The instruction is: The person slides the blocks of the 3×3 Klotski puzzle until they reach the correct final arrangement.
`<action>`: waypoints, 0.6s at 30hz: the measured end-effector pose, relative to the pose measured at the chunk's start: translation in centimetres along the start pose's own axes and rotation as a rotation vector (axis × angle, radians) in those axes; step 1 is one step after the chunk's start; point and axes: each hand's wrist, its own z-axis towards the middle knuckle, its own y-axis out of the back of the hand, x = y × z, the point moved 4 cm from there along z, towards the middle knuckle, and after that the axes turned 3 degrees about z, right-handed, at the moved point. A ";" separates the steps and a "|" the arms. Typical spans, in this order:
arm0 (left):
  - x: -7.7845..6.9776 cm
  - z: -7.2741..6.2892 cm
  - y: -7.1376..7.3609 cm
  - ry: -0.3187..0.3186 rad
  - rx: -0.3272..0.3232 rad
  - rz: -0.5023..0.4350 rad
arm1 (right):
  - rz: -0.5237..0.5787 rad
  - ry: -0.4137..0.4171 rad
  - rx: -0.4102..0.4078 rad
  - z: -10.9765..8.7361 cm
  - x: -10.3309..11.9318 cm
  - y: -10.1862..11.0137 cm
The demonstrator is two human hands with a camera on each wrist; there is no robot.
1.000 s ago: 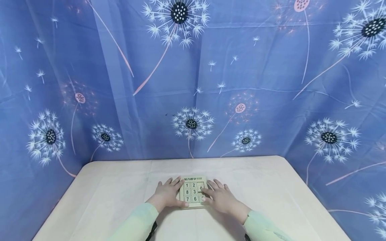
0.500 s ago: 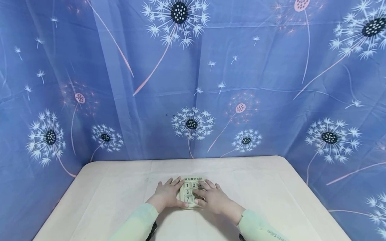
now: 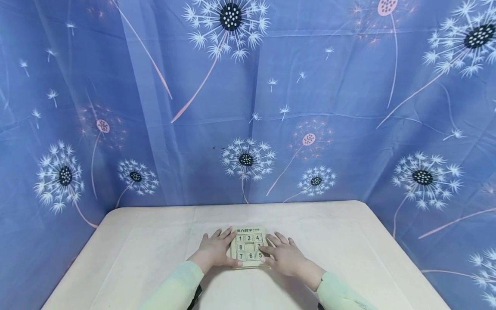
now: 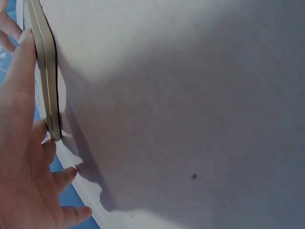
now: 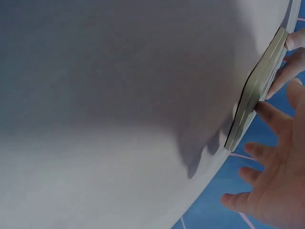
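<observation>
A number sliding puzzle [image 3: 245, 263] in a pale wooden-looking frame lies flat on the table. Its rows read 1, 2, 4 on top, 8 and a partly covered 3 tile around a vacant middle cell, then 7, 6, 5. My left hand [image 3: 215, 250] holds the frame's left side, thumb at the near corner and index finger near the far one. In the left wrist view its other fingers [image 4: 66, 179] spread beyond the edge. My right hand [image 3: 287, 254] is at the right side, index fingertip on the 3 tile and thumb by the 5 tile, the remaining fingers loosely extended.
The pale covered table [image 3: 155, 241] has rounded back corners. A blue dandelion-print curtain [image 3: 201, 172] hangs behind it and along both sides. Light green sleeves [image 3: 174, 284] cover both forearms.
My right hand swept left over the puzzle, then back right. The 4 tile slid up into the top right corner; the 3 tile went from middle to right. My left hand stayed put.
</observation>
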 end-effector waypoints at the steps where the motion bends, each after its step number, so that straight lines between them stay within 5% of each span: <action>1: 0.0 0.0 0.0 0.001 0.000 0.001 | 0.002 0.001 0.000 -0.1 0.1 0.1; 9: 0.1 -0.1 0.1 -0.005 -0.002 -0.002 | -0.004 0.070 0.045 -0.7 2.1 -0.4; 18: 0.1 -0.1 0.1 -0.008 -0.003 -0.006 | -0.005 0.037 0.023 0.7 2.1 -1.0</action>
